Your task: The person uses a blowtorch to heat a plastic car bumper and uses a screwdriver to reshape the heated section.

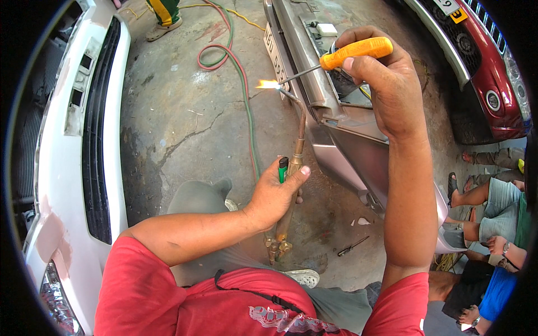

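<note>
My left hand (274,193) is wrapped round a brass gas torch (300,147) and also has a green lighter (283,169) tucked in its fingers. The torch's bent tip burns with a small orange and blue flame (268,84). Raised at the upper right, my right hand (386,84) grips a screwdriver (358,53) by its yellow-orange handle. Its thin metal shaft points down and left, with the end in or right beside the flame. Just behind the flame lies a silver-brown car bumper (342,126) with a licence plate (274,53) on it.
A white bumper (53,151) stands along the left. Red and green hoses (245,84) run over the cracked concrete floor. A dark red car (493,84) is at the upper right. Several people sit at the lower right; another person's foot (164,29) is at the top. A slim dark tool (353,246) lies on the floor.
</note>
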The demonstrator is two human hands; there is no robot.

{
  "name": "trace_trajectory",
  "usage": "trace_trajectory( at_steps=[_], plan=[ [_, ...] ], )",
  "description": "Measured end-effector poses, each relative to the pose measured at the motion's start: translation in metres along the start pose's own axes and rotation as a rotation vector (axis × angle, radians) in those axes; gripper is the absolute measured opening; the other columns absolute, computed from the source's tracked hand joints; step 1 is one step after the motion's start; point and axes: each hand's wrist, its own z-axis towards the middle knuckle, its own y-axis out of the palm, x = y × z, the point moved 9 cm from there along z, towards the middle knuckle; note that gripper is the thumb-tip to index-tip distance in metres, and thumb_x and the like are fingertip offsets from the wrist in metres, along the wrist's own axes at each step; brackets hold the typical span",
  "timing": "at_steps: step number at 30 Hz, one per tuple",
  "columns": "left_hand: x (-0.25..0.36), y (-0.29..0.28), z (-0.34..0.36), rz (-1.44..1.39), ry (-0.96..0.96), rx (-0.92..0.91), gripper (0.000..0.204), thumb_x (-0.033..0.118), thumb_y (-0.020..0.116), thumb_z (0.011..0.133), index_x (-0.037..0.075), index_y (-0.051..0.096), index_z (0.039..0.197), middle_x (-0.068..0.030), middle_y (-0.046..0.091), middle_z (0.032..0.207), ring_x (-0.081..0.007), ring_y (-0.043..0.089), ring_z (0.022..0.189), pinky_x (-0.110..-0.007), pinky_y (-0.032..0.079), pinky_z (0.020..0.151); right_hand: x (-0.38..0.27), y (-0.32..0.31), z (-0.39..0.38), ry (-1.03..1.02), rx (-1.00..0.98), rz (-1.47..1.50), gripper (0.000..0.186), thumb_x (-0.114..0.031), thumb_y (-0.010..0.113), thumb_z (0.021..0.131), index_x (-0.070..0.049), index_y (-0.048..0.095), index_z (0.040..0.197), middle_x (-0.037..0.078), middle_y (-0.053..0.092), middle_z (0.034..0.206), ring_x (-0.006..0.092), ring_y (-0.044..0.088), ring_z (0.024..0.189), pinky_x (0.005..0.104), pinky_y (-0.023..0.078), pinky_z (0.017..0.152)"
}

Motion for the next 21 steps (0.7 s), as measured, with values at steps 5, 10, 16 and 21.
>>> trace_trajectory(
  at_steps=[5, 10, 16, 21],
  plan=[
    [-0.0008, 0.0002, 0.0015, -0.014, 0.010, 0.000, 0.031, 0.035, 0.072, 0.102, 0.010, 0.056, 0.109, -0.0014, 0.058, 0.087, -0.0135, 0.059, 0.077, -0.032, 0.054, 0.071, 0.0031, -0.0006, 0.0000, 0.019, 0.008, 0.012, 0.026, -0.014, 0.073, 0.084, -0.002, 0.074, 0.107, 0.006, 0.072, 0.096, 0.0126, 0.066, 0.089, 0.0271, 0.052, 0.085],
    [-0.0017, -0.0004, 0.0023, 0.001, -0.002, 0.008, 0.030, 0.034, 0.072, 0.102, 0.010, 0.056, 0.109, -0.0014, 0.058, 0.086, -0.0132, 0.059, 0.077, -0.032, 0.054, 0.070, 0.0047, -0.0026, 0.0011, 0.021, 0.016, 0.001, 0.026, -0.014, 0.073, 0.083, -0.002, 0.074, 0.107, 0.005, 0.072, 0.096, 0.0124, 0.066, 0.089, 0.0267, 0.052, 0.084],
    [-0.0033, -0.0004, 0.0040, -0.020, 0.001, 0.010, 0.029, 0.034, 0.072, 0.102, 0.010, 0.056, 0.109, -0.0012, 0.058, 0.086, -0.0129, 0.059, 0.076, -0.031, 0.054, 0.069, 0.0063, -0.0034, 0.0019, 0.025, 0.024, 0.009, 0.027, -0.014, 0.073, 0.083, -0.002, 0.075, 0.107, 0.004, 0.072, 0.096, 0.0117, 0.065, 0.089, 0.0261, 0.051, 0.084],
    [-0.0033, -0.0007, 0.0049, -0.032, 0.015, 0.000, 0.029, 0.033, 0.072, 0.102, 0.010, 0.056, 0.109, -0.0013, 0.058, 0.087, -0.0128, 0.059, 0.078, -0.032, 0.054, 0.069, 0.0053, -0.0038, 0.0036, 0.002, 0.013, 0.003, 0.027, -0.014, 0.073, 0.083, -0.003, 0.075, 0.107, 0.004, 0.072, 0.096, 0.0116, 0.065, 0.088, 0.0262, 0.051, 0.084]
  ],
)
